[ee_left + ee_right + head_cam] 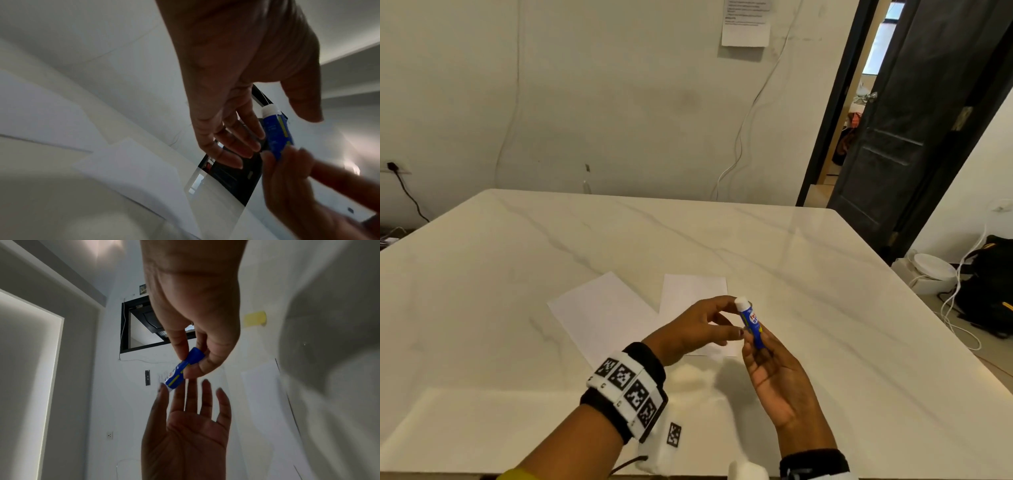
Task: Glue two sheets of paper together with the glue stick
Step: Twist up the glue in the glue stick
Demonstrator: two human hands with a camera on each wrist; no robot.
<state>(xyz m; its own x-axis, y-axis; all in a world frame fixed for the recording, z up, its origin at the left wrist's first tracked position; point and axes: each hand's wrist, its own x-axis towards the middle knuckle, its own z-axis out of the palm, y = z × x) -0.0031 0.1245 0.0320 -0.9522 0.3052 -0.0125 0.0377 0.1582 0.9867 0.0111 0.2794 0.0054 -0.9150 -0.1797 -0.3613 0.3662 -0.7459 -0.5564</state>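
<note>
R hand [774, 373] pinches the glue stick [751, 323] by its lower barrel, thumb one side, fingers the other. Stick's long axis stands near upright, tilted a bit away from the person, white cap [742, 303] on top. It's held in the air above the near edge of the right paper sheet [693, 291]; the left paper sheet [599, 308] lies beside that one on the marble table [791, 257], turned at an angle, their near corners overlapping or touching, can't tell which.

L hand [698, 329] is relaxed, fingers spread and grasping nothing, just left of the stick. Index tip is at the cap, thumb near the barrel lower down, so the cap sits betw. index and thumb. That's the relation that matters: cap end points up toward the L fingers, base end is locked in the R hand. My read: next step is pulling the cap off w/ the L hand, along the stick's axis. Glue not yet on either sheet, so task is early.

Views differ. Head cam shows both sheets and the stick over them. L wrist cam shows a gap betw. the L thumb and the cap; fingers there aren't closed on it. R wrist cam shows the blue base and the R pinch clearly, plus the L palm spread open beyond; cap mostly hidden there.
</note>
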